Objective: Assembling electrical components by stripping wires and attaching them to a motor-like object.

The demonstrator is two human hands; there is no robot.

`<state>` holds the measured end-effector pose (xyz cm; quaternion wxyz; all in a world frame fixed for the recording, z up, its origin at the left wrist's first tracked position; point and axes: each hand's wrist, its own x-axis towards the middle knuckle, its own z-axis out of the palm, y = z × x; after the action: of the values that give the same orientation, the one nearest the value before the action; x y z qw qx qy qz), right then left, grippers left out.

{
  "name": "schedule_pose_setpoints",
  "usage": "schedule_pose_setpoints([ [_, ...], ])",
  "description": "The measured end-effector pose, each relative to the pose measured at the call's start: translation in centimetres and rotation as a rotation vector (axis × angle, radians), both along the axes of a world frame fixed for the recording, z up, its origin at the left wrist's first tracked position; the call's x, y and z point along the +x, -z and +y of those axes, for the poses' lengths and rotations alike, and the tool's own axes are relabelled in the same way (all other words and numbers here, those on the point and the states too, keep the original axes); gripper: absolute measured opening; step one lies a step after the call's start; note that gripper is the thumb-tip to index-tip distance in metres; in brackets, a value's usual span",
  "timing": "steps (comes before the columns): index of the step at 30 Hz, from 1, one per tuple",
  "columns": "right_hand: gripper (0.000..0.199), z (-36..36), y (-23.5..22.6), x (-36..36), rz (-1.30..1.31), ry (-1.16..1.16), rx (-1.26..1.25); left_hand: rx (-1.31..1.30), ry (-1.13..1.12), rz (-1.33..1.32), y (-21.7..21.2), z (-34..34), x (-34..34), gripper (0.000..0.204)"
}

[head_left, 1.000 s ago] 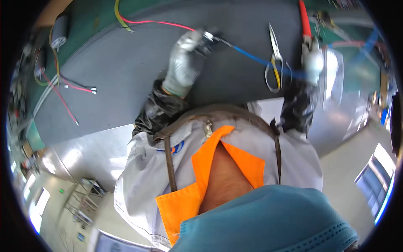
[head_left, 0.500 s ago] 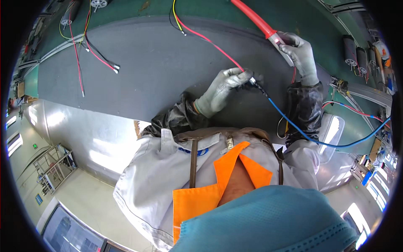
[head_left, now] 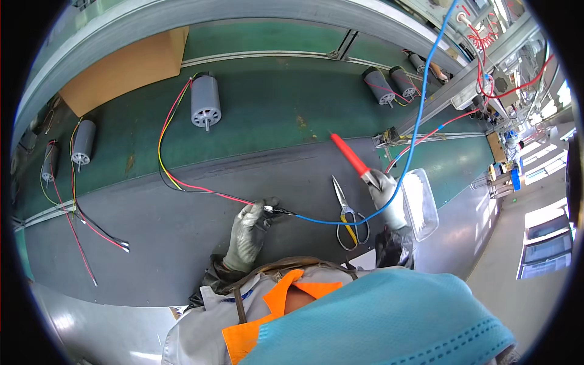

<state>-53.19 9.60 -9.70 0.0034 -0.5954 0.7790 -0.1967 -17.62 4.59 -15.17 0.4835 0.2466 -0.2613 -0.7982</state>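
Observation:
My left hand (head_left: 250, 230), in a grey glove, pinches the end of a red wire (head_left: 201, 190) where it meets a black clip on a blue cable (head_left: 340, 221). The red wire, with yellow and black ones, runs up to a grey cylindrical motor (head_left: 205, 107) on the green belt. My right hand (head_left: 385, 196), gloved too, grips a red-handled probe (head_left: 350, 156) that points up and left, lifted off the dark mat. Scissors with yellow handles (head_left: 347, 216) lie between my two hands.
A clear plastic tray (head_left: 423, 204) sits right of my right hand. More grey motors lie at the left (head_left: 82, 142) and far right (head_left: 381, 83) of the belt. A brown cardboard box (head_left: 125, 70) stands at the back left. Loose red wires (head_left: 85, 240) trail on the mat.
The view has swung, so the belt and motors now show. My left hand still holds the wire and clip; my right hand with the red probe now sits lower right, beside the scissors.

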Motion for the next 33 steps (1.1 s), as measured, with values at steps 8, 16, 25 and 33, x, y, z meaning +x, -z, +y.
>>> schedule_pose_setpoints([
  [8, 0.052, -0.7, -2.3, 11.9, -0.644, -1.126, 0.264, 0.019, 0.051, -0.088, -1.7, -0.5, 0.1, 0.041],
  [16, 0.026, -0.5, -1.0, 2.5, -0.338, 0.040, 0.186, -0.450, -0.823, -2.160, -2.5, -1.4, 16.1, 0.048],
  [25, 0.054, -16.7, -4.0, 5.5, -0.459, -0.680, 0.075, -1.293, -0.494, -1.581, -3.6, -7.7, 2.4, 0.064],
  [33, 0.054, -31.7, 4.8, -29.5, 0.037, 0.630, 0.172, -1.394, 0.039, -1.393, -0.2, -10.8, -6.7, 0.064],
])
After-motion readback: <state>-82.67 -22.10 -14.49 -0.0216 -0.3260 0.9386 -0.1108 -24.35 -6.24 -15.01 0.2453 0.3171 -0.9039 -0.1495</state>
